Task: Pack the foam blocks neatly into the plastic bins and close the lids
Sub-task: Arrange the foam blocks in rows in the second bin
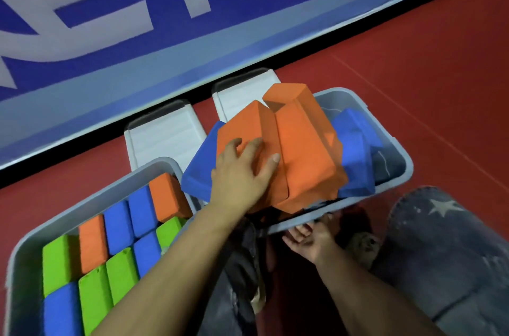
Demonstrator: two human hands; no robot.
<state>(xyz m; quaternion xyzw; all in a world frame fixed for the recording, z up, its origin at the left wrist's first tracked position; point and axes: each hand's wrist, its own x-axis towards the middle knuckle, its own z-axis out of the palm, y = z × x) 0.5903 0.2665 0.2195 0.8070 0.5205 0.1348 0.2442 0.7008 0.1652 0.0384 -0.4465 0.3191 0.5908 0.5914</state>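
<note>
- Head view: the fingers (256, 147) of the left hand (242, 173) lie spread and flat on an orange foam block (242, 126), pressing rather than gripping.
- That block touches two further orange blocks (305, 148), all tilted and heaped above the rim of the right bin (396, 143); blue blocks (355, 148) show on either side of the heap.
- The right hand (311, 239) sits at the near wall of the right bin, palm up, fingers curled around the lower edge; how firm the hold is cannot be told.
- The left bin (91, 198) holds green, blue and orange blocks (121, 228) packed upright in close rows, one orange block standing higher at the far end.
- Two white lids (165, 134) hang open behind the bins, lying on the red floor (413, 60).
- A blue wall panel with pale lettering (137, 5) stands beyond; a denim-clad knee (440, 253) is at lower right.
</note>
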